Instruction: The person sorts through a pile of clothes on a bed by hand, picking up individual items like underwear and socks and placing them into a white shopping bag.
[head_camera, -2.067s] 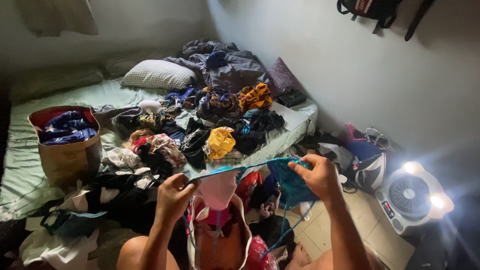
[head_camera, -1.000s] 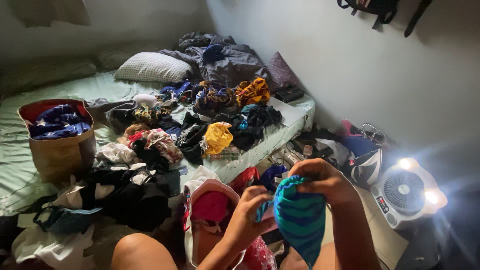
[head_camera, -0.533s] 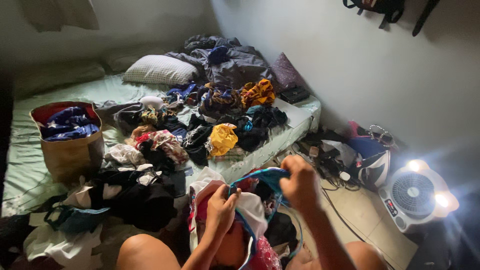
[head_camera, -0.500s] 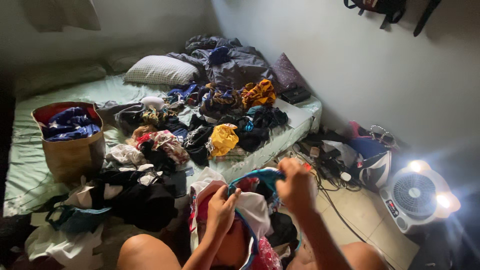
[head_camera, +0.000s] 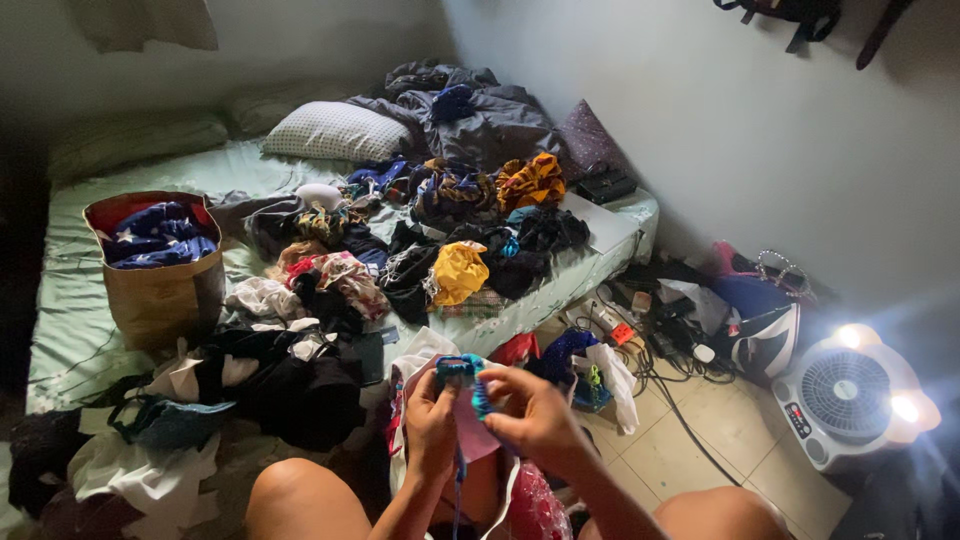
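Most of the blue garment (head_camera: 470, 385) is hidden inside both hands, the lower picture edge cuts off the knees, and the dark bags (head_camera: 800, 12) on the wall are cut at the top.

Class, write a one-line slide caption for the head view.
Both hands, left hand and right hand, bunch a blue garment beside a clothes-strewn bed.

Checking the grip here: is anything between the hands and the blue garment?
Nothing visible. Both the left hand and right hand already grip the bunched blue garment directly, above a white bag between the knees.
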